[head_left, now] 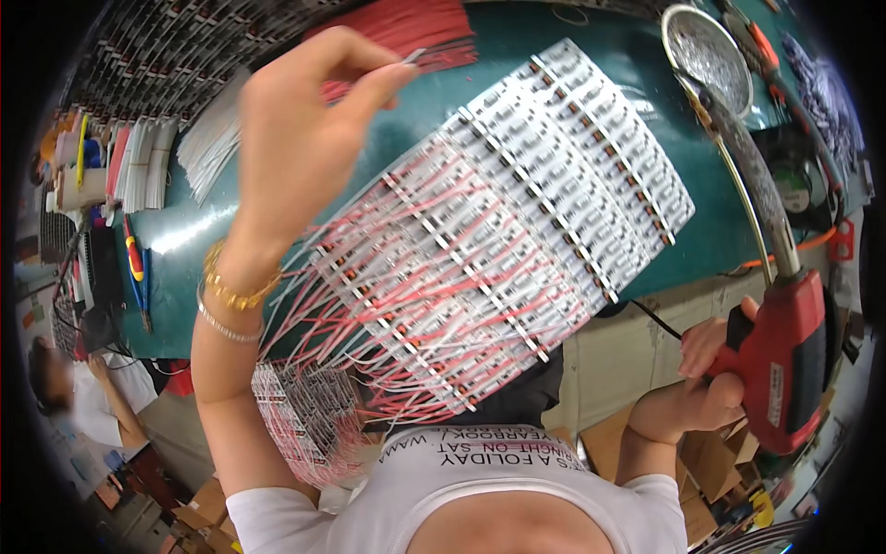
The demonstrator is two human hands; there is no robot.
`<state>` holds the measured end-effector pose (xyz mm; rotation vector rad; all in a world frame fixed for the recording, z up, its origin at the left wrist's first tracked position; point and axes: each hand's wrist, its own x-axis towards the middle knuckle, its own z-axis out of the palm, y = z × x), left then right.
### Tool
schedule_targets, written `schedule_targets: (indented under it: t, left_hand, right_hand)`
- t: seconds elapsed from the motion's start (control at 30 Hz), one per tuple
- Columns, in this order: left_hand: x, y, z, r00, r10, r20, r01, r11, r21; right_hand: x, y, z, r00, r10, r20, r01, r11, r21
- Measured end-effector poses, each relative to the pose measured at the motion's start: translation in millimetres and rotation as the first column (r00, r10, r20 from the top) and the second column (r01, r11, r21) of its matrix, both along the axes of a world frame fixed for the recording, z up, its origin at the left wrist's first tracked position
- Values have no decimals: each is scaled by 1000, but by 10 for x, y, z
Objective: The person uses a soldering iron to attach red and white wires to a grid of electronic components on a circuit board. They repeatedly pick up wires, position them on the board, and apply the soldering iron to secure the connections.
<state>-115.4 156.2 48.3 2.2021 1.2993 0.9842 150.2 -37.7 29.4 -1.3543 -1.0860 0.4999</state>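
My left hand (309,138) is raised over the far left part of the table, thumb and forefinger pinched. A thin pale wire end (415,56) sticks out of the pinch, beside a bundle of red wires (415,23). My right hand (715,374) grips a red and black soldering gun (784,355) by its handle. Its long metal barrel points away toward a round metal dish (706,55). Between my hands lies a slanted panel of white circuit boards (563,152). Red and white wires (443,268) hang from its near left half; the far right rows carry no wires.
The green tabletop (203,217) also holds white wires (208,143) and a rack of boards (185,55) at the far left. Pliers with red and yellow handles (134,254) lie at the left edge. More wired boards (309,411) sit below. Another person (101,392) sits at lower left.
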Motion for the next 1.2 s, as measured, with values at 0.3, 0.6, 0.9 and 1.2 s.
schedule_targets:
  t: [0.3, 0.6, 0.9, 1.2]
  left_hand:
    - [479, 375, -519, 993, -116, 28, 118, 925, -361]
    - [553, 473, -484, 991, -131, -40, 105, 914, -392]
    - [543, 448, -524, 993, -109, -45, 86, 929, -361]
    - [570, 431, -537, 993, -108, -39, 88, 936, -340]
  right_hand:
    - [-74, 625, -79, 976, 192, -100, -209, 954, -217]
    - [-49, 638, -93, 972, 156, -175, -203, 932, -299]
    - [-102, 628, -128, 983, 90, -157, -139, 933, -333]
    - [-26, 576, -99, 947, 235, -218, -276, 944, -180]
